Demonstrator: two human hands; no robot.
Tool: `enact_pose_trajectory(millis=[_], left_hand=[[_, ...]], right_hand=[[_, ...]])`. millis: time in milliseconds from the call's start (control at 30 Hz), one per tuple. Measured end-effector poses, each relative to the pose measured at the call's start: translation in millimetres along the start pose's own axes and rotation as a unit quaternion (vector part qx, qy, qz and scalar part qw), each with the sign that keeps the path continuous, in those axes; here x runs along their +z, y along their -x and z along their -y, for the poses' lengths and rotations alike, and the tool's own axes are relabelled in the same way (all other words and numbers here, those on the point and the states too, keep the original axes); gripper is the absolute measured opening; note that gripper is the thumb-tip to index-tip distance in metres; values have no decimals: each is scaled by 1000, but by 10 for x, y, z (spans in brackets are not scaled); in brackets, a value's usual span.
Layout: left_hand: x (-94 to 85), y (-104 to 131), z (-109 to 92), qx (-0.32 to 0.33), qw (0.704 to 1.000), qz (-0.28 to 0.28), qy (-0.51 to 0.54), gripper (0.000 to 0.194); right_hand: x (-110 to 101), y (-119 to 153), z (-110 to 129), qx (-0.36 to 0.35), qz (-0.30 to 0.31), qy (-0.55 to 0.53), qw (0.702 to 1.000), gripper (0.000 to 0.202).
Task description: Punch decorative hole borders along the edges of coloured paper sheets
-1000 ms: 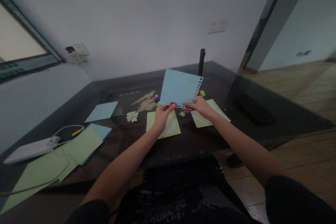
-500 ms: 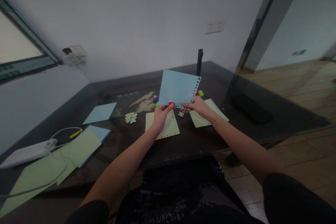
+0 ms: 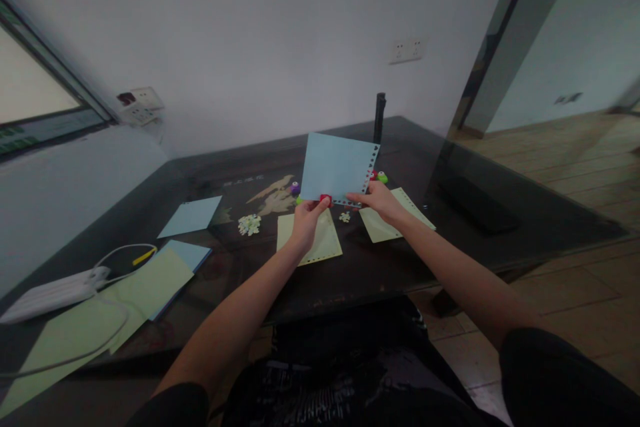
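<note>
A light blue sheet [image 3: 337, 167] with small holes punched along its right and lower edges is held up above the table. My left hand [image 3: 309, 221] is closed on a small red punch [image 3: 326, 200] at the sheet's lower edge. My right hand [image 3: 376, 200] pinches the sheet's lower right corner between thumb and fingers. Below lie two yellow sheets with punched edges, one [image 3: 317, 240] under my left hand and another [image 3: 383, 223] under my right forearm. A little heap of pale cut-out pieces [image 3: 345, 217] sits between them.
Purple [image 3: 295, 187] and green [image 3: 383, 177] punches stand behind the sheet. A larger pile of pale pieces [image 3: 249, 225] is to the left. Farther left are a blue sheet [image 3: 193, 215], stacked paper [image 3: 150, 287] and a white power strip [image 3: 55, 293]. A black upright object [image 3: 379, 119] stands behind.
The blue sheet has shifted very slightly to the left. Both hands keep their hold on it.
</note>
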State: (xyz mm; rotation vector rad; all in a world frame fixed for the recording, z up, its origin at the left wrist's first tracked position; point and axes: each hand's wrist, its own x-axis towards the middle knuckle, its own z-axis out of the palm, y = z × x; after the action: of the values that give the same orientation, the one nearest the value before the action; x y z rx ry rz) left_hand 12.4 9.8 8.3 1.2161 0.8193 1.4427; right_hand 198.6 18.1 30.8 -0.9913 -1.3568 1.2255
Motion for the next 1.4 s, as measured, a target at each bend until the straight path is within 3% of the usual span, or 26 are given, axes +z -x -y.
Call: enact_pose_trajectory(millis=[400,633,900,1133,1400], left_hand=[[10,3,6,-8,1000,6,1,27],[25,29,16,-51,998,18,11,28],[62,69,11,-55,996,37,55,30],[77,87,4,-74,995,38,48,32],[138,140,-90,-105,988,22,110,36]], right_hand=[[8,-3,3,16,3,-3,1000,36],[17,15,27,-24,-12,14,1000,40],[5,5,19,-23,-31,15,999,40],[-30,-43,-30,-38,-54,28,997,39],[-36,-42,-10,-66,-67,87,992,31]])
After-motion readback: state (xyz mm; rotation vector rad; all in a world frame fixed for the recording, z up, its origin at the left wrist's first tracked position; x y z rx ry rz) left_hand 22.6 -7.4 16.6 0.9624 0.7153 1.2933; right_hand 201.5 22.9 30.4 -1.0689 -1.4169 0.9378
